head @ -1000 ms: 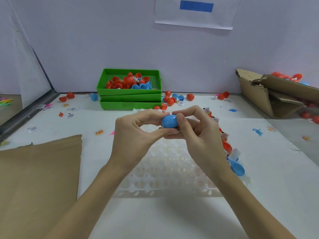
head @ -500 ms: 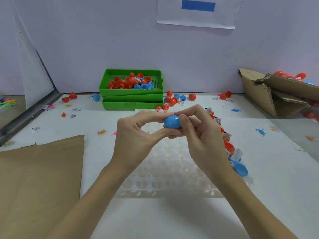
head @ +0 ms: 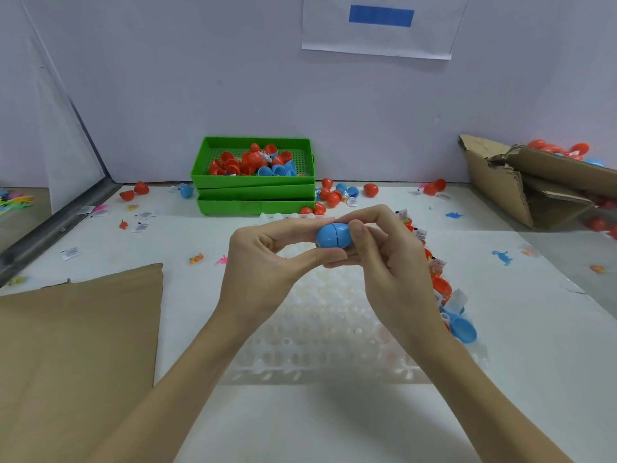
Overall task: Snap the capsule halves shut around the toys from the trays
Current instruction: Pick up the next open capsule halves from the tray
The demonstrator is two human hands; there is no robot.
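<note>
From the head view, I have the blue capsule (head: 334, 234) held in the air above the clear tray (head: 320, 329), roughly at the centre of the picture. My left hand (head: 267, 262) pinches its left half between thumb underneath and forefinger on top; my right hand (head: 384, 262) grips the right half, thumb across the front, the other fingers curled behind. A dark seam runs round the capsule's middle, so I judge the halves are mated but perhaps not fully clicked. Whether a toy sits inside I cannot tell; the shell is opaque.

To finish this well, I would push the two halves straight toward each other along the long axis, not twist, with the pressure on the domed ends so the rims do not ride over one another. The seam should close evenly all round.

The capsule is smooth, glossy plastic, egg-shaped, and probably slippery under fingertips. The clear tray below is thin moulded plastic, translucent, with rows of rounded cups. At twelve o'clock the stacked green trays (head: 253, 192) are stiff, square-cornered, the top one with a perforated floor and a heap of red and blue halves. Loose red capsules (head: 370, 189) lie beside them. At two o'clock a torn box (head: 521, 192) of corrugated card holds more. At eight o'clock lies a flat brown sheet (head: 76, 345), matt. A blue half (head: 463, 330) rests at four o'clock, hollow side partly up.
</note>
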